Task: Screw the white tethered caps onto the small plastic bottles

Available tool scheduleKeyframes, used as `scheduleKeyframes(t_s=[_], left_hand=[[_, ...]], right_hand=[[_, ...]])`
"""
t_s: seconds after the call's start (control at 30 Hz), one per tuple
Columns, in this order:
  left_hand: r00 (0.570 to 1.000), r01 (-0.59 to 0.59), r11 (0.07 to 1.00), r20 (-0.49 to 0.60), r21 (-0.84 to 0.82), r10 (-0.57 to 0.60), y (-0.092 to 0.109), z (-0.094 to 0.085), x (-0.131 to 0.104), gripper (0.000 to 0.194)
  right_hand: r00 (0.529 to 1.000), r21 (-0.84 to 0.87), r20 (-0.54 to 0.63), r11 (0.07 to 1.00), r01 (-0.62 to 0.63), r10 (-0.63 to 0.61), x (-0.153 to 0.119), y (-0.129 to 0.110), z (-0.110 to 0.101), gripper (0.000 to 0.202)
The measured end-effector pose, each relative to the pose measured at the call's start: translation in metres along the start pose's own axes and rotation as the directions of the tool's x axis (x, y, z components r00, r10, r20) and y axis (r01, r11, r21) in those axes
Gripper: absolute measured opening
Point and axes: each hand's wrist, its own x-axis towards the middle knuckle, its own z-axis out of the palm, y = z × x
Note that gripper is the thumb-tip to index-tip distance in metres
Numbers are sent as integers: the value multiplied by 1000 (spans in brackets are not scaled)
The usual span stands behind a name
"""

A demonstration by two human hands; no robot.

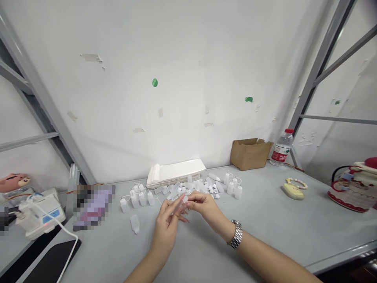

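My left hand (167,222) is closed around a small translucent squeeze bottle (185,199), partly hidden by the fingers. At the bottle's upper end my right hand (207,206), with a metal watch on its wrist, pinches with thumb and forefinger. Whether a cap sits between those fingertips is too small to tell. Just beyond the hands lies a loose pile of bottles and white caps (203,186). Capped bottles (142,199) stand upright to the left, with more upright capped bottles (230,188) to the right. One uncapped bottle (134,224) lies left of my left hand.
Behind the pile lies a stack of white envelopes (179,171). A cardboard box (250,155) and a water bottle (281,149) stand by the wall. On the right are a yellow pouch (293,192) and a decorated container (357,188); on the left, a power strip (44,212) and a phone (53,263).
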Motion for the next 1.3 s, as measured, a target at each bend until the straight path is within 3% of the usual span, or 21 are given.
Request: scheduleKeyframes(t_s=[0.13,0.27,0.37,0.47,0.53,0.67,0.73,0.87,1.03,1.17,1.23,1.3], left_hand=[[998,23,999,-54,-49,-26,2,-1,3,32],[984,123,985,-118,-117,-137,6,-1,6,36],[973,170,964,-120,-204,-197,7,-1,8,39],[966,204,936,-97,-287,-241,7,-2,7,41],[962,218,918,-87,-331,-260,7,-2,7,39],[954,256,876,-42,-408,-298,12,-2,7,38],[947,276,855,-26,-439,-319,14,-1,7,40],[935,309,829,-11,-466,-355,14,-1,9,37],[930,345,825,43,-448,-365,13,0,8,37],[933,339,846,32,-412,-359,14,1,7,37],[933,329,851,2,-410,-359,13,1,8,37],[932,314,849,-33,-425,-361,11,0,9,37]], right_hand=[[996,32,75,998,-55,52,2,0,-3,15],[997,-28,-27,997,-69,68,3,0,-1,17],[999,-96,-22,995,-35,33,1,0,0,15],[995,-298,-1,950,92,-97,-2,0,0,11],[966,-469,56,848,249,-253,-4,1,-1,11],[827,-663,276,526,532,-489,-6,8,-4,15],[780,-701,351,407,586,-518,-7,10,-3,18],[765,-734,424,311,604,-485,-8,10,-1,20],[771,-766,396,283,577,-499,-6,10,-3,20],[778,-775,438,250,581,-451,-5,9,-5,21],[803,-772,414,302,559,-428,-6,7,-5,15],[849,-750,301,442,493,-435,-7,3,-4,13]])
